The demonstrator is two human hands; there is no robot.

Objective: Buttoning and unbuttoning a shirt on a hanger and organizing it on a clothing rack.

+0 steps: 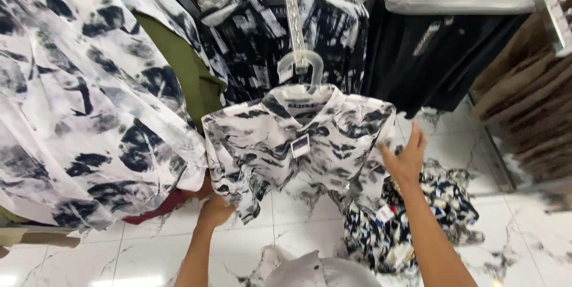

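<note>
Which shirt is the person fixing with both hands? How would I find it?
Look at the slanted clear rack arm in the middle, crowded with hanging clothes. On its lowest notch, in front, a clear hanger holds the white shirt with black swirls. The left hand touches its bottom corner, the right hand its sleeve edge. Only it has a small tag on its front, unlike the darker shirt behind.

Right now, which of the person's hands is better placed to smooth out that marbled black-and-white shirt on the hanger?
Probably the left hand: it already touches the shirt at its lower hem. The right hand is open beside the shirt's sleeve edge, seemingly not gripping it. The clear hanger carries the shirt.
</note>
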